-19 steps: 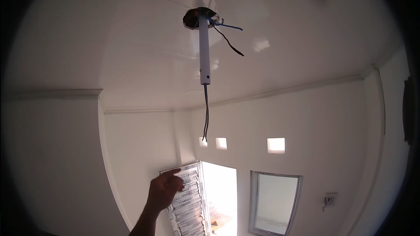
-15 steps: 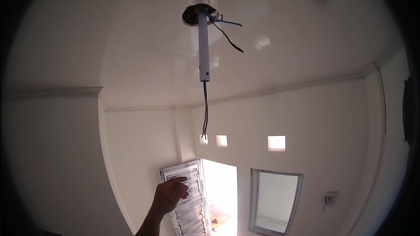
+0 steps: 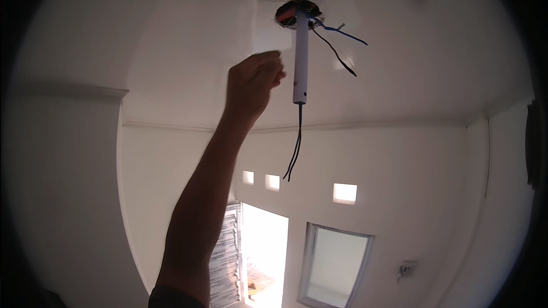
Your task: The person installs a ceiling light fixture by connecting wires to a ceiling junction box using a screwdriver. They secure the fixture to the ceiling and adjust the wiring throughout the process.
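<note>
A dark fabric sleeve (image 3: 178, 298) with a curved hem rings the person's left arm (image 3: 197, 211) near the lower edge, baring a long forearm (image 3: 214, 162) that tapers to a narrow wrist (image 3: 238, 118) and a bare left hand (image 3: 251, 85), fine detail lost in dim light.

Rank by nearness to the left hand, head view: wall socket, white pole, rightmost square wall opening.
1. White pole: just right of the left hand.
2. Rightmost square wall opening: lower right, above the window.
3. Wall socket: lower right, right of the window.
</note>
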### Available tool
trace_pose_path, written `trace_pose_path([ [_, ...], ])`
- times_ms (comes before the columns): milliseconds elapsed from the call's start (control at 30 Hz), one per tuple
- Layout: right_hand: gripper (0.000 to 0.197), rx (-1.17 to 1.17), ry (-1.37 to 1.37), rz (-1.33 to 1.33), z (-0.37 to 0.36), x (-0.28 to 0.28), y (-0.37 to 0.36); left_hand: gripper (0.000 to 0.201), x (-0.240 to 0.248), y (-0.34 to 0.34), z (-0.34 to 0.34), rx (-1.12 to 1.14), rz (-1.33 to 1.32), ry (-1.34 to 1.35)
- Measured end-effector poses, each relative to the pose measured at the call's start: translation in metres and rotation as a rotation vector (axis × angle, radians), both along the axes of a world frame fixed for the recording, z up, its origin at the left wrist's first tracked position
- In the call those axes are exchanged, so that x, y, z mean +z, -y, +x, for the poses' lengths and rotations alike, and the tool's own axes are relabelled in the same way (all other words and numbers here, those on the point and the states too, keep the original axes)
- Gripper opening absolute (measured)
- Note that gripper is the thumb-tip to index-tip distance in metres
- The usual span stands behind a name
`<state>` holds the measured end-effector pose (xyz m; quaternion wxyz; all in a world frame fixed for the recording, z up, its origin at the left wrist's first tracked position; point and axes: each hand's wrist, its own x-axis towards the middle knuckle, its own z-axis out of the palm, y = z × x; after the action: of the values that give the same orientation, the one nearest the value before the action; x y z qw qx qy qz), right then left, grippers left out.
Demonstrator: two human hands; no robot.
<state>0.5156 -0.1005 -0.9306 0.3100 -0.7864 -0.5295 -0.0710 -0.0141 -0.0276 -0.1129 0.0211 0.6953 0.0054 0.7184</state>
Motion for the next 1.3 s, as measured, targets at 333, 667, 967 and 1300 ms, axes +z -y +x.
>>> trace_pose_path([
  [333, 0.023, 0.288, -0.537, 1.027, -0.145, 0.507, 0.014, 0.043, 0.025, -0.018, 0.031, -0.201, -0.119, -0.132],
  [667, 0.027, 0.486, 0.349, 1.283, -0.288, 0.754, 0.028, 0.054, 0.004, -0.019, 0.011, -0.295, -0.101, -0.283],
  [967, 0.037, 0.329, 0.363, 1.012, -0.334, 0.799, 0.019, 0.037, 0.032, -0.022, 0.014, 0.028, 0.314, -0.036],
  [1300, 0.025, 0.513, 0.169, 0.972, -0.345, 0.804, 0.02, 0.034, 0.107, -0.039, 0.073, 0.48, 0.662, 0.246],
])
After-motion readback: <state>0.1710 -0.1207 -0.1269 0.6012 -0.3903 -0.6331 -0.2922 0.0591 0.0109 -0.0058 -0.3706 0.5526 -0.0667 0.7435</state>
